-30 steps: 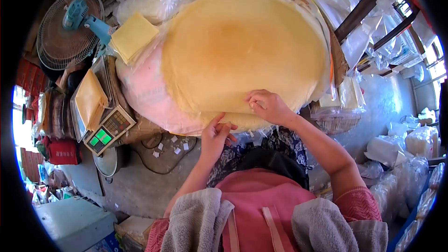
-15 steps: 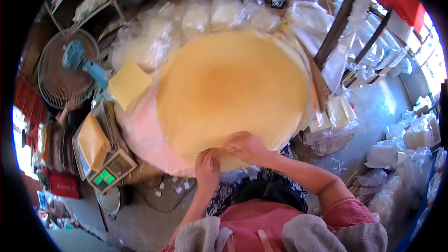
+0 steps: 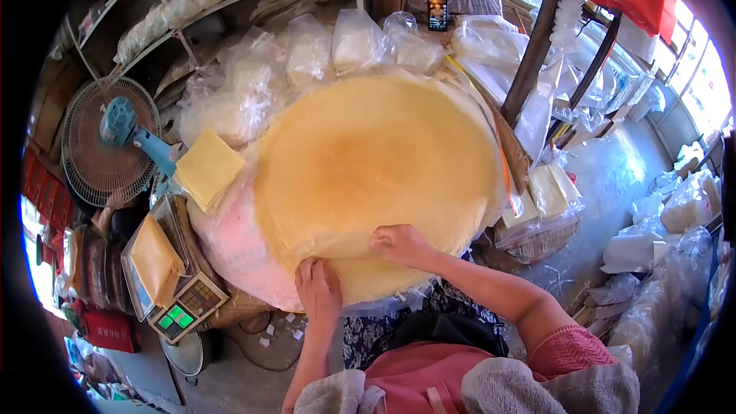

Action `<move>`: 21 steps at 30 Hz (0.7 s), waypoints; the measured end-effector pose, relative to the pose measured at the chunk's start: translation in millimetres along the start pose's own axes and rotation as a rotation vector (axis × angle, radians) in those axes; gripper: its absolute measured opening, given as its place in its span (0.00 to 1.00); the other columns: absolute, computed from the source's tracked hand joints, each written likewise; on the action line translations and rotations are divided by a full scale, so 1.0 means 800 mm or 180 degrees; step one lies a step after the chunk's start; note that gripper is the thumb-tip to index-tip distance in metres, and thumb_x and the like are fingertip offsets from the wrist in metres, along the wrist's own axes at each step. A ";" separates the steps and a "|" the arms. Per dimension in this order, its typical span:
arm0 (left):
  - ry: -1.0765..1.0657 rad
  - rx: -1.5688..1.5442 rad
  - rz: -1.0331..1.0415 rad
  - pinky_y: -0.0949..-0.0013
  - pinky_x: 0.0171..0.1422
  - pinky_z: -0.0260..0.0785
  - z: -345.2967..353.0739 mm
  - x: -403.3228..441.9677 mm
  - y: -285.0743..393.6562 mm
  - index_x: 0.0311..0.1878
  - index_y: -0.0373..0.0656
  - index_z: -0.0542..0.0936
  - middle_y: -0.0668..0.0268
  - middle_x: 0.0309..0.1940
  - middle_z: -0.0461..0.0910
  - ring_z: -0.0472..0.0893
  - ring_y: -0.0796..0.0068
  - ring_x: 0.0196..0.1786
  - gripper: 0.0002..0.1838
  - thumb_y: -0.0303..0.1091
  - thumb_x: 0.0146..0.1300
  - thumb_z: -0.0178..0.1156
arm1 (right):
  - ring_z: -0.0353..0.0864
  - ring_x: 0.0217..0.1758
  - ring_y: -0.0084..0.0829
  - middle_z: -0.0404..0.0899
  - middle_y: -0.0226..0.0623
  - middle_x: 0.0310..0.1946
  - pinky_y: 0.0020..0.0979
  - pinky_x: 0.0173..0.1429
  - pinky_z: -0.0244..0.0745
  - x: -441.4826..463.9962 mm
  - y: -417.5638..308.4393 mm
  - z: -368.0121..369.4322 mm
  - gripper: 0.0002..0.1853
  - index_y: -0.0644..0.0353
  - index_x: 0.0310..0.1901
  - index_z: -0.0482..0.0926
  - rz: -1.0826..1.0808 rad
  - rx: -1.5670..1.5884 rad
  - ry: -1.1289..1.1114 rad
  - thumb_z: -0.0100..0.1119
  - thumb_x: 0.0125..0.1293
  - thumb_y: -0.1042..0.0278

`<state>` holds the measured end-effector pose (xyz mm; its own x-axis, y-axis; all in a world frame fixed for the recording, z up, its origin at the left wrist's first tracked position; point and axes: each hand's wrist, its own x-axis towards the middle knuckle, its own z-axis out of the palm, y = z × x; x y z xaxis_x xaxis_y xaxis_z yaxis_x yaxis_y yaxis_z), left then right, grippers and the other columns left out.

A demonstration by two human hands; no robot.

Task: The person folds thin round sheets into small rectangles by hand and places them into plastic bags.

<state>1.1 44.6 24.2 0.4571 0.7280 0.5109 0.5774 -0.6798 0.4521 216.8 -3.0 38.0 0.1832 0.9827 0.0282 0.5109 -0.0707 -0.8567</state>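
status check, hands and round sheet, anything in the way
Left hand at near edge of round sheet; right hand curled over it. Bagged packs beyond, away from hands.

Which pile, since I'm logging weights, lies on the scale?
The tan pile, beside the green display; the pale yellow pile lies off the scale, beside the round sheet.

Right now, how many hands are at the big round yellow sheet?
2. The left hand is at the near left part of the round sheet; the right hand is over it, farther right and farther forward. Both show plainly.
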 end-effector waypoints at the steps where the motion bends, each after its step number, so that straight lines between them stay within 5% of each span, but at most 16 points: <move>1: -0.0001 0.0043 0.0018 0.54 0.57 0.64 0.000 -0.001 0.000 0.46 0.35 0.75 0.54 0.46 0.73 0.71 0.49 0.53 0.15 0.22 0.53 0.58 | 0.81 0.35 0.48 0.80 0.50 0.30 0.39 0.39 0.74 0.001 -0.003 -0.002 0.15 0.61 0.38 0.80 0.0079 -0.0057 -0.0088 0.58 0.60 0.56; 9: -0.0018 0.0058 0.0124 0.53 0.58 0.64 -0.002 -0.004 0.000 0.47 0.35 0.74 0.50 0.48 0.72 0.71 0.47 0.53 0.15 0.23 0.55 0.58 | 0.80 0.38 0.47 0.80 0.49 0.32 0.41 0.42 0.73 0.013 -0.042 0.006 0.15 0.61 0.37 0.79 -0.0406 -0.0201 -0.0375 0.56 0.61 0.56; 12: -0.0084 0.0283 0.0053 0.53 0.60 0.64 0.004 -0.009 -0.003 0.48 0.35 0.74 0.52 0.48 0.73 0.71 0.48 0.54 0.15 0.26 0.56 0.57 | 0.81 0.38 0.42 0.82 0.39 0.32 0.35 0.40 0.75 0.022 -0.038 0.027 0.12 0.61 0.37 0.79 -0.0557 -0.0596 -0.0542 0.57 0.61 0.59; 15: -0.0123 0.0311 0.0000 0.52 0.60 0.63 0.006 -0.008 -0.007 0.48 0.36 0.74 0.52 0.48 0.73 0.71 0.48 0.54 0.16 0.27 0.55 0.58 | 0.82 0.35 0.37 0.83 0.36 0.31 0.33 0.39 0.75 0.033 -0.016 0.041 0.09 0.59 0.34 0.80 -0.1770 -0.1905 -0.0354 0.56 0.61 0.62; 17: -0.0106 0.0363 0.0041 0.51 0.61 0.62 0.003 -0.008 -0.008 0.47 0.36 0.73 0.53 0.48 0.73 0.71 0.50 0.54 0.16 0.28 0.55 0.58 | 0.80 0.28 0.33 0.78 0.39 0.22 0.35 0.31 0.71 0.064 0.021 0.031 0.09 0.60 0.28 0.77 -0.1377 -0.0512 0.0373 0.52 0.61 0.64; 19: -0.0093 0.0387 0.0056 0.51 0.61 0.62 0.002 -0.006 -0.005 0.46 0.36 0.73 0.53 0.48 0.73 0.71 0.50 0.54 0.15 0.28 0.54 0.58 | 0.73 0.22 0.24 0.74 0.33 0.17 0.32 0.27 0.66 0.082 0.005 -0.023 0.12 0.60 0.27 0.78 0.0209 0.0090 0.1098 0.53 0.64 0.62; 21: -0.0089 0.0400 0.0042 0.51 0.61 0.62 0.002 -0.007 -0.006 0.46 0.35 0.73 0.53 0.48 0.73 0.71 0.51 0.54 0.15 0.28 0.54 0.58 | 0.67 0.22 0.20 0.70 0.29 0.16 0.29 0.27 0.62 0.094 0.030 -0.058 0.16 0.62 0.29 0.78 0.0482 0.0849 0.1441 0.54 0.66 0.58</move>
<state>-3.2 43.7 17.6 0.4829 0.7226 0.4947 0.6507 -0.6741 0.3495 281.9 61.2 43.5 0.6115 0.7888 0.0627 0.2308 -0.1020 -0.9677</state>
